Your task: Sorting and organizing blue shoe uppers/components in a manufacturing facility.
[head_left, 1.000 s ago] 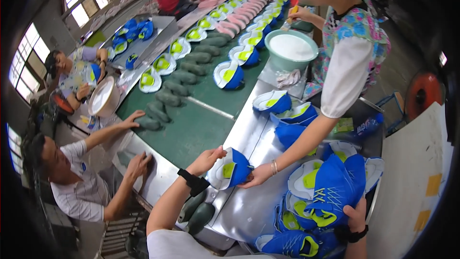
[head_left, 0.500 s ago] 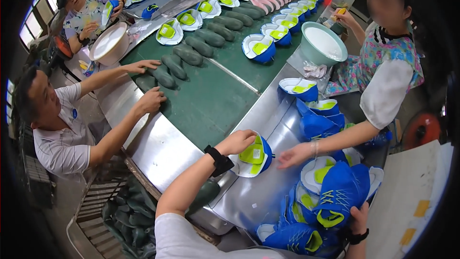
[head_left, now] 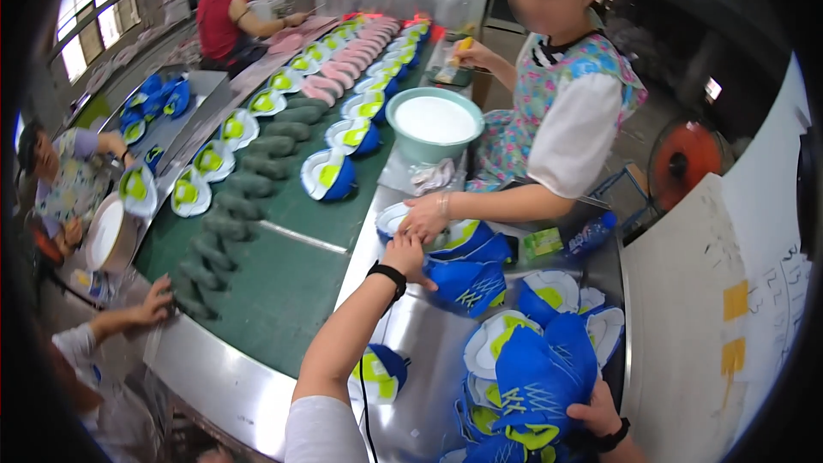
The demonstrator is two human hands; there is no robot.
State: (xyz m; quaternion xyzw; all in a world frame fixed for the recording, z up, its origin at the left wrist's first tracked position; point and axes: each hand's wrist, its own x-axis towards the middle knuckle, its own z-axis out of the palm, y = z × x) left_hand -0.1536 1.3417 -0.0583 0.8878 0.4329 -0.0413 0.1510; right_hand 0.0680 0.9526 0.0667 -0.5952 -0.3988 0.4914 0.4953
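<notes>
My left hand (head_left: 406, 259) reaches forward with fingers stretched and thumb apart, at the edge of a small group of blue shoe uppers (head_left: 467, 283). Its fingertips meet the hand (head_left: 426, 216) of a co-worker, which rests on a white-bottomed upper (head_left: 394, 219). Beside my left forearm, one upper with a lime lining (head_left: 380, 374) lies bottom up on the metal table. At the lower right, my right hand (head_left: 598, 416) grips a blue laced shoe upper (head_left: 549, 373) on a pile, thumb on top; its other fingers are partly hidden.
A green conveyor belt (head_left: 257, 313) carries dark green shoe lasts (head_left: 231, 203), pink insoles and rows of uppers. The co-worker holds a brush (head_left: 464, 50) near a pale green basin (head_left: 433, 150) of white liquid. A blue bottle (head_left: 591, 233), an orange fan (head_left: 688, 163) and a white board (head_left: 686, 291) stand rightward.
My left hand has let go of the upper, left on the metal table, and moved forward to the co-worker's hand. That hand now rests on uppers. The view has swung right and up.
</notes>
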